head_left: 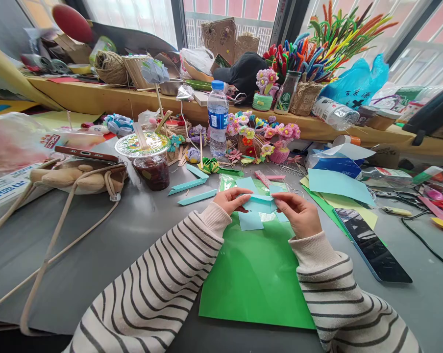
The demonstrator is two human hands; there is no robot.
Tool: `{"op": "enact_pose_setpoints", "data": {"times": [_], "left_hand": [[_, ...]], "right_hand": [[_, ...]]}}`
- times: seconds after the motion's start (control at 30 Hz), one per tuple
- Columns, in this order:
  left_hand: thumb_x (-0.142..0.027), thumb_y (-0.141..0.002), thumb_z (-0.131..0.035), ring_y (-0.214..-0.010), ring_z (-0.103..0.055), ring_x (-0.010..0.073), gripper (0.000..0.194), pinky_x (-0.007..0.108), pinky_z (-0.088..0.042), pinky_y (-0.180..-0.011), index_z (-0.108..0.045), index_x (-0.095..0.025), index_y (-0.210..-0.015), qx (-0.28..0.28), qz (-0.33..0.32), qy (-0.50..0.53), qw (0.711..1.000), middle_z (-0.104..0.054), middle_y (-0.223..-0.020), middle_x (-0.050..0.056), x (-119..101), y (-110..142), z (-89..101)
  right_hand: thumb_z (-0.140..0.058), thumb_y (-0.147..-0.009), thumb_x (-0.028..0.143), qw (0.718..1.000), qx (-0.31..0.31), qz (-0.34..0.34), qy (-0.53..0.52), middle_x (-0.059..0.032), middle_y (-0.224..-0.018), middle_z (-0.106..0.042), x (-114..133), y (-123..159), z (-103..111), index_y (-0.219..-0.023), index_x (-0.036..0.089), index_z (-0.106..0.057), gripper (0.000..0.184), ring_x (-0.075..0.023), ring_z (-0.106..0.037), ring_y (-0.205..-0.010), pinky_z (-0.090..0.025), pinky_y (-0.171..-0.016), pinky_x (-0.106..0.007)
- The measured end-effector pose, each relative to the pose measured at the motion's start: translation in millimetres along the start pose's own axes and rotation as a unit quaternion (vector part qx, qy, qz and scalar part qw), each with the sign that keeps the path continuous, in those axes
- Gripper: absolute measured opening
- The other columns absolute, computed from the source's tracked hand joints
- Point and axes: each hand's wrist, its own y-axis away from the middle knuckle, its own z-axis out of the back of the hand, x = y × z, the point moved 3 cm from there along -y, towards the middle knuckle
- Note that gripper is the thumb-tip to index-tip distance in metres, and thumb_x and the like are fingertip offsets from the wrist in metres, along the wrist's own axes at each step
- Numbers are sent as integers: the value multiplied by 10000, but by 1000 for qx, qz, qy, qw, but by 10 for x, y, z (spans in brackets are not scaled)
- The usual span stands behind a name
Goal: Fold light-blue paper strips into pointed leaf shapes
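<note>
I see left hand (233,200), right hand (298,214) pinching opposite ends of blue strip (261,203) above green sheet (258,279), likely for control; phone (374,246) right of sheet.

The only view looked from the person's head, over the striped sleeves (148,284), facing forward and down, with the hands (299,213) fairly near and just right of its middle. It was wide enough to catch the grey surface (133,230) around the hands, then the ledge (192,110) and windows (232,9) well beyond them.
</note>
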Motion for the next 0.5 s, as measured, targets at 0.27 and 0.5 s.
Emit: {"op": "enact_pose_setpoints", "data": {"times": [0.27, 0.5], "left_hand": [[-259, -545, -642, -463, -478, 56, 409, 231, -479, -493, -523, -91, -898, -14, 16, -6, 1000, -446, -479, -56, -2, 2, -8], [-224, -515, -657, -507, -469, 52, 383, 204, -460, -473, -526, -88, -847, -23, -4, -21, 1000, -478, -570, -32, -21, 12, -14]], "right_hand": [[-546, -639, 275, 994, -37, 83, 57, -29, -713, -604, -6, 18, 2, -737, 187, -634, 159, -138, -537, -646, -440, -582, -268], [-537, -647, 265, 992, -31, 102, 72, -25, -698, -599, 2, 19, -11, -739, 191, -639, 156, -132, -532, -636, -436, -558, -253]]}}
